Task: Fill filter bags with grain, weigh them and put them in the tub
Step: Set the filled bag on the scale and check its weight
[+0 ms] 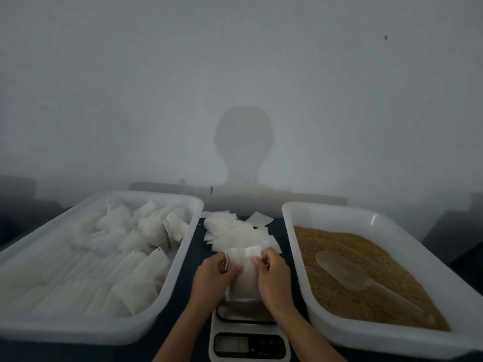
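Observation:
A white filter bag is held upright over the small scale in the middle of the dark table. My left hand pinches its left side, where a drawstring loop hangs. My right hand pinches its top right edge. Behind my hands lies a loose pile of empty filter bags. The white tub on the left holds several filled bags. On the right, a white tub holds brown grain with a clear scoop lying on it.
A pale wall with my head's shadow rises just behind the table. The two tubs flank the scale closely, leaving a narrow strip of dark tabletop between them.

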A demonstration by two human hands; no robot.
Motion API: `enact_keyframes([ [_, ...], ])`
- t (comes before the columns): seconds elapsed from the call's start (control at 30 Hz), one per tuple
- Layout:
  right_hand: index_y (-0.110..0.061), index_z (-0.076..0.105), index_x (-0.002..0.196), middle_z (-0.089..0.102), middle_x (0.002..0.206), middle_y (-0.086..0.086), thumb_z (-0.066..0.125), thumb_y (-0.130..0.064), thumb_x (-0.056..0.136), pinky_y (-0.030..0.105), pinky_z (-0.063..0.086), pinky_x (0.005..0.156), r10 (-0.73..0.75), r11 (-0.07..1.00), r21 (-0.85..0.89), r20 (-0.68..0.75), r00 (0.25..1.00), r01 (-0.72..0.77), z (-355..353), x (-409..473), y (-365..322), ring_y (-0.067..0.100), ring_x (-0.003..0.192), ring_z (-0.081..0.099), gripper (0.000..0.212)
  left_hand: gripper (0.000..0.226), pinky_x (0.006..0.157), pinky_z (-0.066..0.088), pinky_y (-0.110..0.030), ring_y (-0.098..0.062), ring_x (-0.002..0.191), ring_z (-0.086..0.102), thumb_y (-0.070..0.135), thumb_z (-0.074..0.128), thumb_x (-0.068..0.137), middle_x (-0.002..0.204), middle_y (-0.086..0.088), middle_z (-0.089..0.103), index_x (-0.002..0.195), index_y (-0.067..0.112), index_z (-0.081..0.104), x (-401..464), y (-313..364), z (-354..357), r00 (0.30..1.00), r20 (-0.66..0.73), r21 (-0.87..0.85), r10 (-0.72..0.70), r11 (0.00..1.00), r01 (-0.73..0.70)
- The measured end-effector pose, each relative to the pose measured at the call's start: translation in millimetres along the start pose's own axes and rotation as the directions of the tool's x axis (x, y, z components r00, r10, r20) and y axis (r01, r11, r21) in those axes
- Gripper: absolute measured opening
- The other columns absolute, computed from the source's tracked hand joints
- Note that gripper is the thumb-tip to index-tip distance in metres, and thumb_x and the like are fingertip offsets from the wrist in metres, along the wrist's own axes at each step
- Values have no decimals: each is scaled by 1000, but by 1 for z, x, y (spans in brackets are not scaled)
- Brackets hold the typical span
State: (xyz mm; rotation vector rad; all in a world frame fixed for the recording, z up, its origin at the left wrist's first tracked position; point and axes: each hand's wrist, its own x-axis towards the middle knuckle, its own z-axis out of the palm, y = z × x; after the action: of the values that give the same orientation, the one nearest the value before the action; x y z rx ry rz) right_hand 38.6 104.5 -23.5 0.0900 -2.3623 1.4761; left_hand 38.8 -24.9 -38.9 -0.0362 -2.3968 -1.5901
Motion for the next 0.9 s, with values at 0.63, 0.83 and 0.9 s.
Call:
enact_keyframes([
  [0.63, -14, 62, 105, 58, 107, -9, 53, -12, 94, 7, 40, 84, 16, 986, 162, 111, 994, -34, -11, 14, 56, 6, 104, 54, 13, 29, 69, 45, -7, -3, 89, 58, 21, 73, 80, 96, 6, 61, 104, 20, 55, 13, -31, 13, 986, -164, -149, -21, 989, -3],
  [0.83, -6, 53, 126, 59, 126, 5, 45, -17, 97, 35, 42, 104, 76, 911, 397, 103, 992, -111, -16, -1, 66, 16, 118, 54, 32, 10, 71, 41, -9, -1, 86, 56, 10, 60, 89, 91, 9, 60, 97, 16, 56, 13, -45, -1, 968, -215, -286, -133, 956, 67],
  [0.9, -6, 54, 125, 60, 124, 6, 45, -16, 97, 35, 43, 103, 56, 904, 417, 93, 994, -90, -17, -1, 66, 17, 118, 55, 31, 10, 72, 41, -10, -2, 87, 55, 7, 59, 90, 92, 6, 60, 97, 14, 57, 13, -47, -2, 962, -226, -331, -156, 941, 75],
])
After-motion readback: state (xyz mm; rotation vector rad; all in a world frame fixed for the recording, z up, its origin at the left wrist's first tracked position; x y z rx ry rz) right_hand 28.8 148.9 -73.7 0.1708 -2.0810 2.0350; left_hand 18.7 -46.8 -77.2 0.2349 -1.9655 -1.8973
